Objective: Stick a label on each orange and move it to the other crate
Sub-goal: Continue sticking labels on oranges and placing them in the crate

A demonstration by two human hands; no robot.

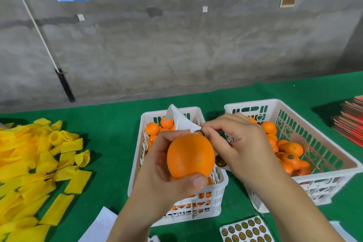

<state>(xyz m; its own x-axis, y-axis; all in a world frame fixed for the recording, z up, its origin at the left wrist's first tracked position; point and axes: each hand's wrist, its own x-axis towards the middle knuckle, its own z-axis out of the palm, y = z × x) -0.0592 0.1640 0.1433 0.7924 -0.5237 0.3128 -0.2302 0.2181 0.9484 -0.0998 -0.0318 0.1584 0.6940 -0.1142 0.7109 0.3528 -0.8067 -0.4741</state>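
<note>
Two hands over the left crate (135,165): left hand (157,179) grips the orange (190,155); right hand (235,143) pinches a label (199,132) at the orange's far top, touching. Right crate (334,171) lies rightward.

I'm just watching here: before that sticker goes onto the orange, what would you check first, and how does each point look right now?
1. Orange held firmly: ok, the left hand grips it, thumb across the bottom.
2. Label ready: ok, the right hand pinches at a label on the backing sheet, just above the orange.
3. Label fully peeled off: cannot tell, fingers hide its edge.
4. Bare skin facing up: ok, no label shows on it.
5. Room in the right crate: ok, much of it is unfilled.
6. Spare labels: ok, a sticker sheet lies nearby.
</note>
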